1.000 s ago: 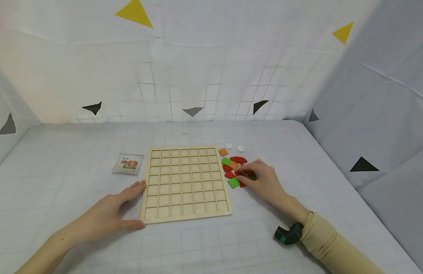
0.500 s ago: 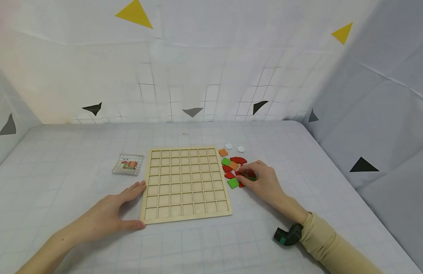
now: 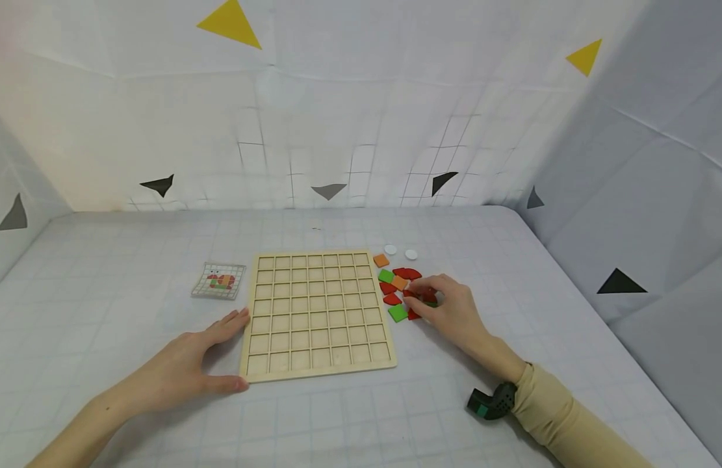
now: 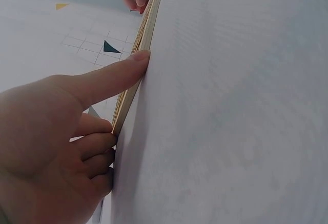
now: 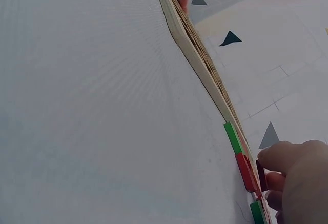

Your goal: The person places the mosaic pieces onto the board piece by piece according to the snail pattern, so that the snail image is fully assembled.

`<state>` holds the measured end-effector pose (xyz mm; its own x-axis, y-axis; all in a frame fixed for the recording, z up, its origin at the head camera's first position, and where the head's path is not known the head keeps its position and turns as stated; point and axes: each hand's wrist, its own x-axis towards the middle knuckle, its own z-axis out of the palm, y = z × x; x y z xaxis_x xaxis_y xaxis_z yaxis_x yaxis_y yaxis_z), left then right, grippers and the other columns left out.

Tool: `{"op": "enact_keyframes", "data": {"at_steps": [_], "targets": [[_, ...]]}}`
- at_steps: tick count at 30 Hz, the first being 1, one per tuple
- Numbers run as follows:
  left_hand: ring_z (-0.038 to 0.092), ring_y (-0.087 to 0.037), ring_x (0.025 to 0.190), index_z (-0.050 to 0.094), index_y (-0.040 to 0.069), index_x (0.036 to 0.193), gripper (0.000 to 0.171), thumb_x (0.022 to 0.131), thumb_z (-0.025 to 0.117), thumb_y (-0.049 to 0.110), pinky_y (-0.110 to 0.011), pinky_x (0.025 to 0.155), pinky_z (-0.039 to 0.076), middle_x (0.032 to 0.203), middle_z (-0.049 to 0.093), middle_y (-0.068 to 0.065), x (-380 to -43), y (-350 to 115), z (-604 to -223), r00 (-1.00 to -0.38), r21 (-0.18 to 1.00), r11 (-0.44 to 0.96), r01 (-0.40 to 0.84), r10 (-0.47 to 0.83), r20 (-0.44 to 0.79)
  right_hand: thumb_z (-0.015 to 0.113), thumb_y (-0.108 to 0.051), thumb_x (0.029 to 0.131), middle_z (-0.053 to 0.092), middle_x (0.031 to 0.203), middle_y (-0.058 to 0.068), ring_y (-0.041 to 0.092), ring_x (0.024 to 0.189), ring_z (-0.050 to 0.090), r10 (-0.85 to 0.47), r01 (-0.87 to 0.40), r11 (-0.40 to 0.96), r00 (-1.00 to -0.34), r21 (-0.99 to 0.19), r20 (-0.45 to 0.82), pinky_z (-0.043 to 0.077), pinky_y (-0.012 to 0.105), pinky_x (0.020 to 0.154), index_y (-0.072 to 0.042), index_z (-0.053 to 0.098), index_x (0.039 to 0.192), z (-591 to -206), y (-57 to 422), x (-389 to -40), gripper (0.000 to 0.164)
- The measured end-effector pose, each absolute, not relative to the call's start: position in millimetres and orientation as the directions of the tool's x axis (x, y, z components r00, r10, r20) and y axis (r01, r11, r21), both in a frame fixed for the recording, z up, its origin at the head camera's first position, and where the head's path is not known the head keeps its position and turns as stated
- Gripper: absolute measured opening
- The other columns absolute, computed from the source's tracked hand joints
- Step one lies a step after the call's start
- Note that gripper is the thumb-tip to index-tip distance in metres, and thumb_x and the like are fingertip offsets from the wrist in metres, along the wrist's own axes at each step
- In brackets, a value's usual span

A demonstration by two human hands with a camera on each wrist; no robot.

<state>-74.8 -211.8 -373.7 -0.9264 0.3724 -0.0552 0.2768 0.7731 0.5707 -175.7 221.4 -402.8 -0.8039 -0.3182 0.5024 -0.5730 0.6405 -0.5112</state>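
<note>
A square wooden grid board [image 3: 318, 312] lies flat on the table. My left hand [image 3: 176, 364] rests at its left side, fingers extended against the edge and thumb at the near left corner. Beyond the board's right edge, my right hand [image 3: 451, 309] is low over a cluster of flat tiles. Between its thumb and fingers, the right wrist view shows a dark red tile [image 5: 261, 175] pinched on edge. Close by lie a green tile [image 3: 398, 313], an orange tile [image 3: 399, 283] and red curved tiles [image 3: 407, 273]. The right hand hides part of the cluster.
A small card [image 3: 219, 281] with a coloured pattern on a grid lies left of the board. Two white discs [image 3: 411, 255] and another orange tile [image 3: 381, 260] are near the board's far right corner. White cloth walls [image 3: 337, 130] enclose the table.
My right index finger has lifted and drawn slightly back from the tiles, widening the gap to the thumb. The left hand and the board stay where they were.
</note>
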Motion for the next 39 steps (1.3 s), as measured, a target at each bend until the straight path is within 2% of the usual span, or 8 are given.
{"op": "enact_keyframes", "data": {"at_steps": [6,9,12,15,22,27,34,39], "targets": [[0.033,-0.028,0.148,0.038,0.022,0.155,0.102,0.072,0.074,0.070,-0.036,0.112,0.033,0.161,0.036,0.001,-75.3,-212.0,-373.8,-0.925,0.572,0.770,0.282,0.377,-0.050,0.084,-0.012,0.080,0.075,0.093,-0.003,0.012,0.074,0.061,-0.323,-0.578,0.625,-0.803,-0.524,0.501,0.052,0.030,0.062,-0.011,0.074,0.103,-399.6,221.6,-176.2,0.025],[0.034,-0.030,0.148,0.038,0.021,0.155,0.102,0.072,0.074,0.069,-0.043,0.113,0.034,0.161,0.036,-0.001,-76.0,-211.5,-373.0,-0.926,0.573,0.770,0.280,0.375,-0.052,0.084,-0.013,0.081,0.075,0.092,-0.003,0.014,0.074,0.061,-0.322,-0.577,0.625,-0.804,-0.526,0.499,0.053,0.033,0.063,-0.011,0.074,0.103,-396.5,220.7,-177.9,0.025],[0.033,-0.032,0.148,0.038,0.021,0.155,0.103,0.072,0.075,0.069,-0.056,0.111,0.033,0.161,0.036,-0.002,-76.5,-211.7,-371.6,-0.927,0.580,0.766,0.277,0.372,-0.050,0.084,-0.013,0.081,0.075,0.091,-0.001,0.015,0.075,0.063,-0.328,-0.593,0.611,-0.793,-0.524,0.513,0.055,0.034,0.064,-0.009,0.074,0.101,-393.1,216.6,-179.4,0.023],[0.034,-0.036,0.147,0.038,0.019,0.155,0.103,0.073,0.075,0.067,-0.061,0.110,0.033,0.160,0.036,-0.006,-77.2,-212.4,-371.4,-0.925,0.585,0.759,0.285,0.378,-0.040,0.084,-0.012,0.081,0.075,0.091,0.000,0.015,0.075,0.064,-0.336,-0.604,0.597,-0.786,-0.528,0.519,0.056,0.034,0.065,-0.008,0.074,0.099,-391.0,210.9,-180.0,0.021],[0.034,-0.033,0.147,0.039,0.020,0.155,0.102,0.072,0.077,0.067,-0.058,0.109,0.034,0.160,0.037,-0.005,-76.9,-212.8,-372.4,-0.926,0.582,0.764,0.279,0.374,-0.046,0.083,-0.009,0.081,0.075,0.089,0.000,0.015,0.074,0.065,-0.326,-0.586,0.577,-0.804,-0.569,0.497,0.056,0.036,0.064,-0.007,0.073,0.098,-389.5,192.3,-181.9,0.020],[0.035,-0.033,0.146,0.039,0.020,0.155,0.101,0.072,0.077,0.065,-0.058,0.109,0.035,0.160,0.037,-0.004,-76.6,-213.2,-372.5,-0.926,0.574,0.768,0.285,0.375,-0.042,0.083,-0.008,0.081,0.074,0.086,0.004,0.016,0.072,0.067,-0.355,-0.625,0.568,-0.773,-0.535,0.526,0.057,0.038,0.064,-0.003,0.073,0.100,-389.7,176.4,-186.3,0.022],[0.035,-0.035,0.146,0.039,0.019,0.155,0.102,0.072,0.077,0.066,-0.059,0.109,0.035,0.160,0.037,-0.006,-77.0,-212.7,-372.5,-0.925,0.580,0.763,0.285,0.378,-0.043,0.083,-0.011,0.081,0.075,0.089,0.007,0.016,0.070,0.066,-0.367,-0.634,0.577,-0.765,-0.515,0.529,0.056,0.029,0.061,-0.003,0.074,0.100,-389.9,154.7,-190.1,0.022],[0.036,-0.037,0.145,0.039,0.016,0.155,0.103,0.072,0.076,0.066,-0.062,0.110,0.035,0.159,0.038,-0.008,-76.9,-211.9,-372.1,-0.923,0.584,0.758,0.292,0.384,-0.037,0.080,-0.014,0.084,0.073,0.085,0.003,0.017,0.065,0.059,-0.360,-0.605,0.598,-0.789,-0.526,0.497,0.045,0.019,0.057,-0.004,0.075,0.100,-392.8,143.0,-193.7,0.020]]}}
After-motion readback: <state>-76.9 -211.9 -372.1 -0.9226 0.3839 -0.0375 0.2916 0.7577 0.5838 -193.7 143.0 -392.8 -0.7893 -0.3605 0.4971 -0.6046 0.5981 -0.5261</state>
